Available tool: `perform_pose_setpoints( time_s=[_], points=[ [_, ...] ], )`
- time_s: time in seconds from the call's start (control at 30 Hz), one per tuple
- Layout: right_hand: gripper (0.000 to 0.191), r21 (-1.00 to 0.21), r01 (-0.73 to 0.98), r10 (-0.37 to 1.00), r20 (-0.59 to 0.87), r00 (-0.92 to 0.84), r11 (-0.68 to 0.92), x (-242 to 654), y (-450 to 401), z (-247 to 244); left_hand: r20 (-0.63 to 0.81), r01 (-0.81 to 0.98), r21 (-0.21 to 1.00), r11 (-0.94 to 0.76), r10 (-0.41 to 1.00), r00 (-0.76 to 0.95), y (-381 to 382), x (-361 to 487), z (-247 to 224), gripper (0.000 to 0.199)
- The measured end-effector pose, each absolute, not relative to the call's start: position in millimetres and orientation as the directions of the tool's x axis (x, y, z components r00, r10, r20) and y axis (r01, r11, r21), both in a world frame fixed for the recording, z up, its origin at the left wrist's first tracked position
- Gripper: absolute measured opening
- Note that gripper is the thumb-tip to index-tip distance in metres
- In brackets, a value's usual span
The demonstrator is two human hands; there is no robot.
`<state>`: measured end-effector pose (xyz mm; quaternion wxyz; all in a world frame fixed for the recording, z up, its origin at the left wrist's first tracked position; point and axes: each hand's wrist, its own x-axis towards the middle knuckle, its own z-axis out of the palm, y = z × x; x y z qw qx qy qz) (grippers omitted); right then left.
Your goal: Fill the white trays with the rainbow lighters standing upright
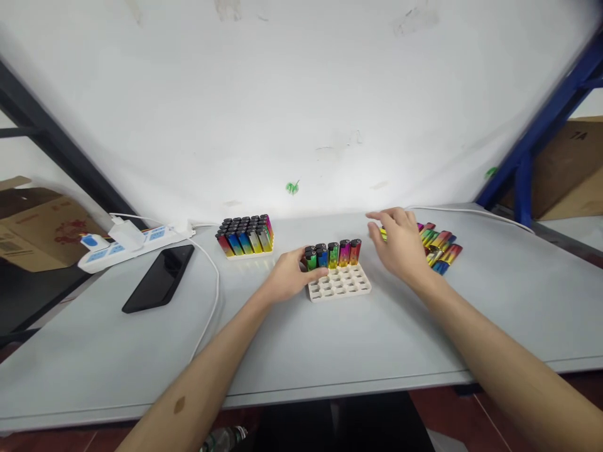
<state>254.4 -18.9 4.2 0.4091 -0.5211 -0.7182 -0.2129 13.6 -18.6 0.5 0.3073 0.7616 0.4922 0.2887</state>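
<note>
My left hand (291,276) closes round the left end of a white slotted tray (342,290), its thumb across the front of a green lighter (311,259) and a blue one. Its other fingers are partly hidden behind them. Several colourful black-topped lighters stand upright along the tray's back; the front slots hold none. To the right, my right hand (398,242) hovers with fingers apart at the left side of a loose pile of shiny lighters (440,245). One yellow-green lighter (383,234) shows beneath its fingers, and I see nothing gripped.
A second tray packed with upright lighters (245,235) stands back left. Further left lie a black phone (160,278), a power strip (127,248) with plugs and a white cable (217,282). A wall bounds the grey table behind; cardboard boxes (47,229) stand beyond both sides.
</note>
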Motion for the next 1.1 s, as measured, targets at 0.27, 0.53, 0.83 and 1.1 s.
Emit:
perform_pose_setpoints(
  time_s=[0.27, 0.53, 0.83, 1.1],
  points=[
    [0.039, -0.001, 1.0, 0.926, 0.376, 0.015, -0.016, 297.1, -1.0, -15.3, 0.108, 0.534, 0.764, -0.363, 0.887, 0.449, -16.2, 3.0, 8.8, 0.041],
    [0.044, 0.018, 0.99, 0.967, 0.213, -0.137, 0.136, 283.7, -11.4, -8.0, 0.09, 0.569, 0.74, -0.359, 0.891, 0.445, -13.7, -1.8, 10.2, 0.04],
    [0.029, -0.139, 0.989, 0.987, 0.159, -0.02, 0.042, 293.5, -11.3, 0.6, 0.091, 0.598, 0.713, -0.365, 0.895, 0.437, -13.0, -6.3, 14.1, 0.038],
    [0.028, -0.816, 0.575, 0.992, 0.118, 0.054, 0.066, 276.7, -26.1, 22.8, 0.095, 0.607, 0.71, -0.357, 0.902, 0.42, -15.1, -4.9, 13.4, 0.035]
  ],
)
